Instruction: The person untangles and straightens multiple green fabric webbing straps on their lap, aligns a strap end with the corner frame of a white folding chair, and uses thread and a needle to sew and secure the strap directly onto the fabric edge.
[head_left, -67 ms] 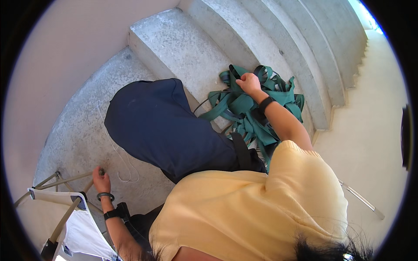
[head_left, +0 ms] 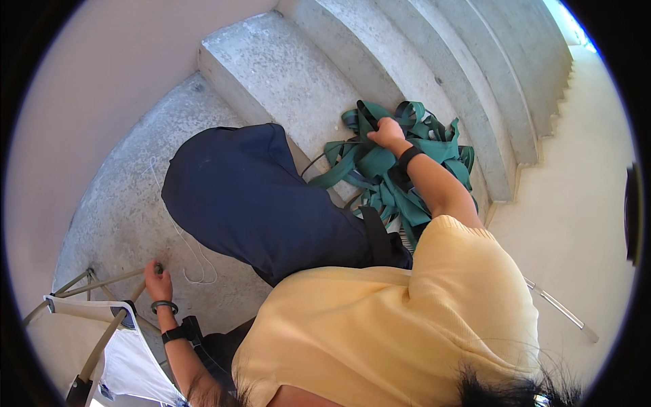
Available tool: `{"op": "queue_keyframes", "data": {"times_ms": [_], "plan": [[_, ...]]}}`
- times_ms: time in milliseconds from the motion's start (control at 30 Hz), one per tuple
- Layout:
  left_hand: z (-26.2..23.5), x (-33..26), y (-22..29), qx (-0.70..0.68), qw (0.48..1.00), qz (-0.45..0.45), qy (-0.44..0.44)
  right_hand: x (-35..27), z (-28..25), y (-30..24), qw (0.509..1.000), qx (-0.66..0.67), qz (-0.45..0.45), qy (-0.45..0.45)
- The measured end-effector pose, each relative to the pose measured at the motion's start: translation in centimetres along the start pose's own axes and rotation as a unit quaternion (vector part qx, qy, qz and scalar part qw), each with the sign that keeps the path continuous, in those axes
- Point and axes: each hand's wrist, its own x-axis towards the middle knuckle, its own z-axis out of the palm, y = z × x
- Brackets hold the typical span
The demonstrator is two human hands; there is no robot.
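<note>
In the head view, the right hand (head_left: 389,133) reaches into a heap of green straps (head_left: 444,150), fingers bent; whether it pinches one I cannot tell. The heap lies on the concrete step (head_left: 271,61), near its right end, against the next riser. The left hand (head_left: 157,283) curls round the dark-tipped end of a tan pole on a frame carrying white cloth (head_left: 135,366).

Our right hand (head_left: 388,133) reaches forward, curled; our left hand (head_left: 158,283) is closed, lower and to the left, its forearm (head_left: 184,359) slanting up from below.
</note>
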Motion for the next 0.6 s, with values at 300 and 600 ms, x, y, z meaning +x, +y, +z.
{"op": "queue_keyframes", "data": {"times_ms": [300, 600], "plan": [[-0.5, -0.1, -0.5, 0.023, 0.999, 0.029, -0.004, 2.8, -1.0, -1.7, 0.978, 0.110, -0.131, 0.121], [0.5, 0.3, -1.1, 0.058, 0.997, 0.042, 0.018, 7.7, -28.2, -21.7, 0.800, 0.473, -0.330, 0.167]]}}
